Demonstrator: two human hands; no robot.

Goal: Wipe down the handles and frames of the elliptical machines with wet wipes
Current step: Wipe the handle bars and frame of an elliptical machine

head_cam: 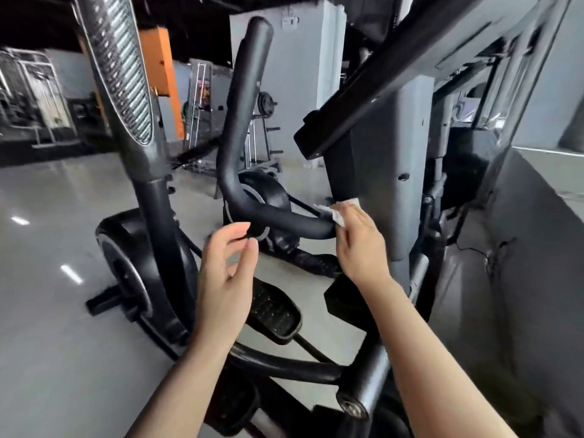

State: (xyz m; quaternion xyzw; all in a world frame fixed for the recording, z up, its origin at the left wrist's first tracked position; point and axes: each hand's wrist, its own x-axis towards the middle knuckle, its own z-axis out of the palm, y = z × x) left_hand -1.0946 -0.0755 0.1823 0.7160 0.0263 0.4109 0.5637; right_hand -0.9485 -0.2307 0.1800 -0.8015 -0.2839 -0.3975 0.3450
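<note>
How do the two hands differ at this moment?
The right hand presses a white wet wipe against the inner end of the curved black handle; the left hand holds nothing. The right hand touches the machine; the left hand hangs just short of the handle, fingers loosely curled. Both are bare and raised to the same handle.

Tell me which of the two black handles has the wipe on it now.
The curved handle in the middle: the right hand presses the white wipe against its lower end. The patterned handle on the left is untouched.
</note>
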